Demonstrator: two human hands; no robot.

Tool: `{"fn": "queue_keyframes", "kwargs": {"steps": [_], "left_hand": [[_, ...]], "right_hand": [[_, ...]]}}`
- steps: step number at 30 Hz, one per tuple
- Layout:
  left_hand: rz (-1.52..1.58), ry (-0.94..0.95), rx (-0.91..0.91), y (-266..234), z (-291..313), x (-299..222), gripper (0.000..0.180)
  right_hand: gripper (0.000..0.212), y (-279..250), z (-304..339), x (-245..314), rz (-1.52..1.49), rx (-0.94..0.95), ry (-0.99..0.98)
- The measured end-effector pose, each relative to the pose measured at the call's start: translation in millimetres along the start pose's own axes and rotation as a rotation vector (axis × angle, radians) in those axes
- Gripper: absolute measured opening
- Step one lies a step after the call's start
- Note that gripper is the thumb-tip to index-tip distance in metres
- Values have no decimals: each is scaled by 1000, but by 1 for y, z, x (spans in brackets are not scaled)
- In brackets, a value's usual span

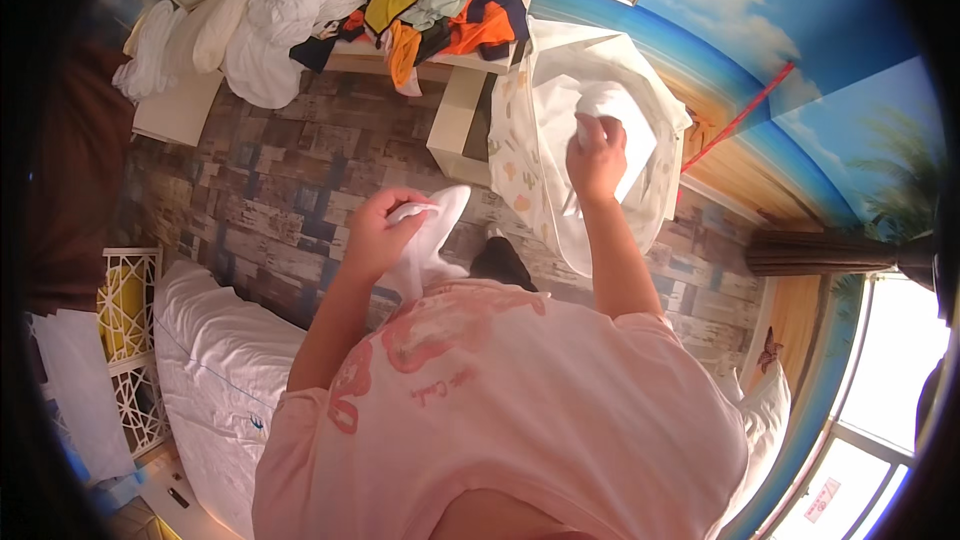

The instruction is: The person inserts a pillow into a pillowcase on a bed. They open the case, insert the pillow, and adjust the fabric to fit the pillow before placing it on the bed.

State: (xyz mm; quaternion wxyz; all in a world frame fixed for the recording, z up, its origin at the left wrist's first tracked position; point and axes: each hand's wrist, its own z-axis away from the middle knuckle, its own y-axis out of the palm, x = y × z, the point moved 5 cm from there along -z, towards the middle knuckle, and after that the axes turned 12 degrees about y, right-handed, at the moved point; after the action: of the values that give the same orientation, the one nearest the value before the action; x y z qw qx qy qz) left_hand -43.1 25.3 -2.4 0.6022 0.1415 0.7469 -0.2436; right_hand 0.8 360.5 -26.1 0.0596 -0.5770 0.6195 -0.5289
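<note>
My left hand [376, 238] is closed on a white cloth [428, 243], which hangs down in front of my shirt. Reaching over the fabric hamper [512, 145], my right hand [597, 162] grips a bunched white cloth [610, 100], with its fingers curled into the material. The hamper is pale, with a small print on its outside, and its wide mouth stands open. More white fabric shows within it, around my right hand. How the gripped cloth joins the fabric below cannot be made out.
Along the far wall a low bench [455, 70] bears a heap of coloured clothes [430, 5] and piled white linen [300, 0]. A bed with white bedding [215, 360] is at lower left, beside a white lattice rack [130, 340]. A red stick [740, 118] leans behind the hamper.
</note>
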Motion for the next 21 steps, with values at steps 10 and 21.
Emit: {"fn": "queue_keyframes", "kwargs": {"steps": [10,21], "left_hand": [[193,16,33,28,-176,-16,19],[-234,-87,-171,-79,-155,10,37]], "right_hand": [[39,97,-76,72,-582,1069,-179],[15,129,-131,183,-1000,1161,-32]]}}
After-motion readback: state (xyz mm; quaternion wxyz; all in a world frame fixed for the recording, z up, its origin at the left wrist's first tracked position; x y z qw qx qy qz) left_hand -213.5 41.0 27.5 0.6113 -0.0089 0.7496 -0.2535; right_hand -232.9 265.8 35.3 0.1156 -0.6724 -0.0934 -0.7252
